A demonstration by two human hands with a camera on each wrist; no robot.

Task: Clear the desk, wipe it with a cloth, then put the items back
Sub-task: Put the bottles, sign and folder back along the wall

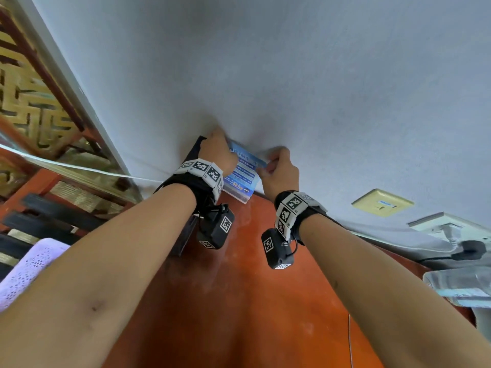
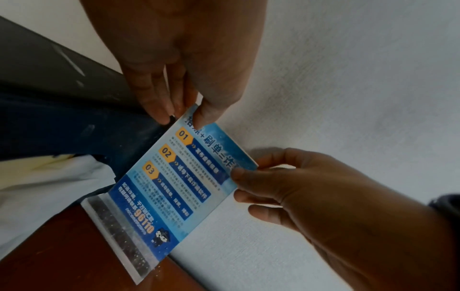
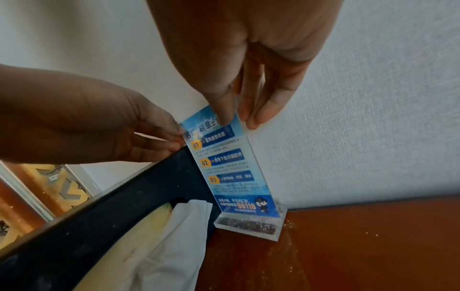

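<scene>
Acrylic sign stand (image 3: 239,177) upright, far surface (image 3: 348,246) edge | left hand (image 2: 179,65), right hand (image 3: 248,59) pinching top corners | judged: squaring it against wall (image 1: 292,75)

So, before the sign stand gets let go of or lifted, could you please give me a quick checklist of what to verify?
1. Left hand pinches the top left corner of the acrylic sign stand: ok.
2. Right hand pinches the top right corner: ok.
3. Stand's clear base flat on the red-brown desk: ok.
4. Stand upright beside the wall: ok.
5. Gap to the black tissue box: not ok, it looks like it touches the stand.
6. Desk wiped clean: not ok, specks show near the base.
</scene>
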